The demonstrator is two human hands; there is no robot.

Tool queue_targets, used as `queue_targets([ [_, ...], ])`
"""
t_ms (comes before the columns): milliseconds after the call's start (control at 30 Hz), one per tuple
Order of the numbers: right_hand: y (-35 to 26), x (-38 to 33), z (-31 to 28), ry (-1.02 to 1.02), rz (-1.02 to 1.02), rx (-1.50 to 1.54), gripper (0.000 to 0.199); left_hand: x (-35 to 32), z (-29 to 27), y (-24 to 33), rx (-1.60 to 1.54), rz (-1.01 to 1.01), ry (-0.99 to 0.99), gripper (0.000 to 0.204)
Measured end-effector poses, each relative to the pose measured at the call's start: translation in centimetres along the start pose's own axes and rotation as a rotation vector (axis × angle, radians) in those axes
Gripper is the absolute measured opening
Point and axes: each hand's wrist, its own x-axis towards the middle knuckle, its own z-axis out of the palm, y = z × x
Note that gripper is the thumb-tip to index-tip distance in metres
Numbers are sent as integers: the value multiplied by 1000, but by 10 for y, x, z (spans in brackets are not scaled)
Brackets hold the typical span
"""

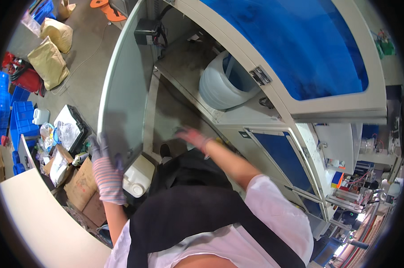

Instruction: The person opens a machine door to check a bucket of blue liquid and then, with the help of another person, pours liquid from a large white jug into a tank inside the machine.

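My left hand [106, 167], in a striped knit glove, grips the lower edge of an open grey cabinet door [121, 94]. My right hand [190, 136], also gloved, reaches low into the open cabinet compartment [184, 62]; its fingers are blurred and I cannot tell whether they hold anything. A large translucent white drum [219, 85] stands inside the compartment, farther in than my right hand. A white plastic jug [137, 178] sits on the floor just below the door, close to my left hand.
The machine has blue window panels [300, 44] and a smaller blue door [282, 158]. Left of me are cardboard boxes [79, 185], plastic bags, tan sacks [50, 62], blue crates [19, 116] and a pale board [41, 219].
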Motion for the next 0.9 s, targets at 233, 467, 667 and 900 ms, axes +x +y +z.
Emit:
queue_targets([
  [233, 223, 26, -148, 787, 757, -311, 84, 33, 5, -47, 15, -104, 284, 66],
  [467, 268, 61, -214, 434, 920, 22, 74, 42, 8, -55, 113, -287, 294, 61],
  [667, 249, 56, -189, 496, 945, 80, 58, 41, 8, -48, 180, -212, 329, 62],
  [900, 251, 34, -137, 384, 786, -291, 38, 41, 8, -48, 108, -235, 281, 63],
])
